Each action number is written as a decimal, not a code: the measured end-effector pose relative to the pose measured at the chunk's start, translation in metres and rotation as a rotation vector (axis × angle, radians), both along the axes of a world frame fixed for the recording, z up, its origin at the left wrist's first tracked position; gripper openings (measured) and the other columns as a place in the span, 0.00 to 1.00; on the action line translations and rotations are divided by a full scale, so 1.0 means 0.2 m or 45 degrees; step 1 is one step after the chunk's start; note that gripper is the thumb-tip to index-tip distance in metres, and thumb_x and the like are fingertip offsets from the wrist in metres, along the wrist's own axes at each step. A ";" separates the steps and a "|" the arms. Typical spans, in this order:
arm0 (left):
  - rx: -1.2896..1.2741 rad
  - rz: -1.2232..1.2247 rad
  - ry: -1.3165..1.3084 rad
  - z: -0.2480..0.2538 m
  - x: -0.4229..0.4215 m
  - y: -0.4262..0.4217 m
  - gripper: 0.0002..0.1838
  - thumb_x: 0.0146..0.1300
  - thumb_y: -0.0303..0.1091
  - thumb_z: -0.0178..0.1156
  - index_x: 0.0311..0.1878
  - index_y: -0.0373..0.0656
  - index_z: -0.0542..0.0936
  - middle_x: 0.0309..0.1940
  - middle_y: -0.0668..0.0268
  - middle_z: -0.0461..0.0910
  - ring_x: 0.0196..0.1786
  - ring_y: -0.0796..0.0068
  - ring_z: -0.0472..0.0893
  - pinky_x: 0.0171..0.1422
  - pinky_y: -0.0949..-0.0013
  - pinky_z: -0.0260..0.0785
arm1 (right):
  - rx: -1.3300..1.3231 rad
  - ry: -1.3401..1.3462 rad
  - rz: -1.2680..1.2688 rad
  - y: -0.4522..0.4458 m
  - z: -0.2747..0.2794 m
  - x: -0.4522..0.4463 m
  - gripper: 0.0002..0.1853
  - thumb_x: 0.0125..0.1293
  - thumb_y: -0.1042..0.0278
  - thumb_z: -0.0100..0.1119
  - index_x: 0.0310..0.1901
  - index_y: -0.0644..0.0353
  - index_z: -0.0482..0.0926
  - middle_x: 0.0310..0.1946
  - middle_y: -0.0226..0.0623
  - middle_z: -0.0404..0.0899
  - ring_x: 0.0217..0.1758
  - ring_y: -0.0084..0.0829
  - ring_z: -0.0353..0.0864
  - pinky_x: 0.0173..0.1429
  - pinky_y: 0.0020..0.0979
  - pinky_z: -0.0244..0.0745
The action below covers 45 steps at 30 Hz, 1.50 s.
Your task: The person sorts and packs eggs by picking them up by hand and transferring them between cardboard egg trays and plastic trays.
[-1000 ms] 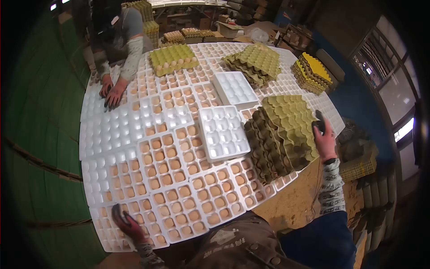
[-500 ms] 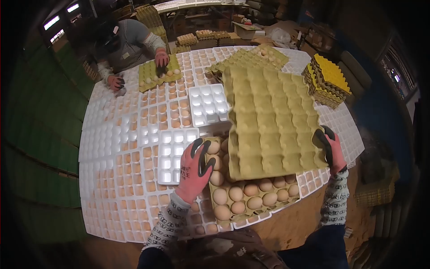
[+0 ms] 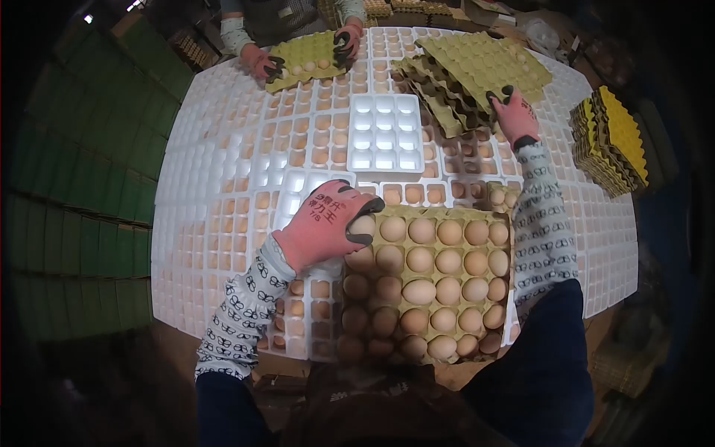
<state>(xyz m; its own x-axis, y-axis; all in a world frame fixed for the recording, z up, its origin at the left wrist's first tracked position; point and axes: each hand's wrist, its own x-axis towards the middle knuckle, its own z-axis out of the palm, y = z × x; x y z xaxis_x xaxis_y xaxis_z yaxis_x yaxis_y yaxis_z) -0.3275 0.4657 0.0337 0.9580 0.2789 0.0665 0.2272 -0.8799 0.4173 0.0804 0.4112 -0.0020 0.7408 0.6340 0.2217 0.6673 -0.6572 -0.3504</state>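
Observation:
A yellow-green pulp tray full of brown eggs [image 3: 419, 291] lies in front of my body. My left hand [image 3: 328, 223], in a pink glove with black fingertips, has its fingers curled round an egg [image 3: 363, 229] at the tray's far left corner. Farther off, my right hand [image 3: 514, 115] pinches the near edge of an empty pulp tray [image 3: 480, 67], which rests tilted over darker pulp trays [image 3: 439, 97]. Between my hands and beyond the full tray stands a stack of empty white plastic trays [image 3: 385, 134].
White compartment trays with eggs [image 3: 316, 153] spread over the table. Across it, a co-worker's gloved hands [image 3: 261, 62] hold a pulp tray with a few eggs [image 3: 307, 59]. Yellow and brown trays [image 3: 611, 141] are stacked at the right, green crates [image 3: 97, 223] at the left.
The empty pulp tray has moved from over the eggs to the far pile with my right hand. My left hand has closed round an egg. The co-worker now has both hands at their tray.

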 end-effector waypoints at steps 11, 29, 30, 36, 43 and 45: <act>-0.066 -0.006 0.184 0.00 -0.16 -0.09 0.20 0.54 0.39 0.67 0.48 0.42 0.76 0.39 0.64 0.77 0.39 0.72 0.79 0.46 0.66 0.73 | 0.230 0.861 1.306 -0.51 0.19 -0.85 0.28 0.67 0.61 0.57 0.67 0.61 0.66 0.54 0.38 0.79 0.58 0.31 0.77 0.60 0.34 0.73; -0.319 0.070 -0.256 -0.13 -0.39 -0.27 0.27 0.52 0.40 0.70 0.56 0.46 0.77 0.66 0.58 0.65 0.58 0.61 0.73 0.56 0.64 0.72 | -0.515 -0.149 1.266 -0.46 0.27 -1.28 0.24 0.55 0.59 0.68 0.55 0.53 0.79 0.67 0.45 0.65 0.66 0.48 0.69 0.68 0.42 0.66; -0.745 0.169 -0.446 -0.19 -0.44 -0.25 0.26 0.55 0.42 0.69 0.56 0.45 0.77 0.63 0.58 0.68 0.57 0.64 0.74 0.57 0.66 0.71 | -0.421 -0.042 1.304 -0.45 0.29 -1.26 0.23 0.56 0.59 0.67 0.54 0.53 0.80 0.65 0.44 0.66 0.63 0.47 0.71 0.67 0.40 0.67; -2.597 0.348 -0.905 -0.50 -1.06 -0.18 0.35 0.72 0.66 0.34 0.59 0.42 0.71 0.42 0.62 0.81 0.35 0.76 0.81 0.31 0.75 0.73 | -0.090 1.227 1.021 -0.36 0.23 -1.12 0.21 0.75 0.59 0.46 0.62 0.64 0.71 0.53 0.40 0.74 0.54 0.27 0.72 0.58 0.28 0.69; -1.654 0.879 -1.320 -0.80 -2.21 0.03 0.24 0.70 0.46 0.55 0.62 0.43 0.66 0.48 0.65 0.74 0.47 0.69 0.76 0.51 0.65 0.72 | -0.251 1.851 1.125 0.42 -0.03 -2.49 0.24 0.75 0.52 0.48 0.61 0.64 0.72 0.38 0.37 0.82 0.32 0.24 0.80 0.34 0.25 0.75; -1.627 1.263 -1.491 -0.78 -2.55 0.19 0.23 0.74 0.52 0.45 0.58 0.42 0.69 0.43 0.66 0.76 0.38 0.76 0.76 0.43 0.71 0.72 | -0.370 1.646 1.236 0.69 -0.40 -2.79 0.21 0.75 0.59 0.49 0.62 0.63 0.70 0.41 0.39 0.83 0.39 0.24 0.82 0.39 0.25 0.77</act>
<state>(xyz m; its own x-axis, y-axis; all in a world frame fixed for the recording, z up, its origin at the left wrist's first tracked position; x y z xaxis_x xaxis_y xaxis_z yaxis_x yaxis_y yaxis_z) -0.8369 0.5041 -0.1224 0.1145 0.9730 -0.2004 -0.4412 0.2306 0.8673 -0.4778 0.5502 -0.0815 -0.3472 0.8514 -0.3932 0.2242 -0.3318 -0.9163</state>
